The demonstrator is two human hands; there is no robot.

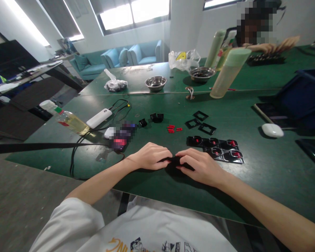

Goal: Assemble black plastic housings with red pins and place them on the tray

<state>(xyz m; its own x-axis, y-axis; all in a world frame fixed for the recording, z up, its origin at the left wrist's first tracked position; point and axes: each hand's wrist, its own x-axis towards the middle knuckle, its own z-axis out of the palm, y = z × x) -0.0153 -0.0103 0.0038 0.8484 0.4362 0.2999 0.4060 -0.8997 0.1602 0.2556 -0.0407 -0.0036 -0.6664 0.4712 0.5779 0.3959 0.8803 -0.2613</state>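
Observation:
My left hand (155, 156) and my right hand (199, 164) meet near the table's front edge, both closed around a small black plastic part (175, 159). Fingers cover most of that part, so its shape is hard to make out. Right of my right hand lies a group of several black square units with red pieces in them (223, 148). Beyond my hands are several small red plastic pieces (171, 128). Three flat black square frames (207, 128) rest further to the right. Small black blocks (156, 117) sit behind the red pieces.
On the left are a phone (123, 136), a white power bank (99, 118), cables and an oil-coloured bottle (73, 122). Further back stand metal bowls (155, 83) and a tall green-capped bottle (228, 75). A white mouse (272, 130) and blue bin (301, 91) are right. Another person works opposite.

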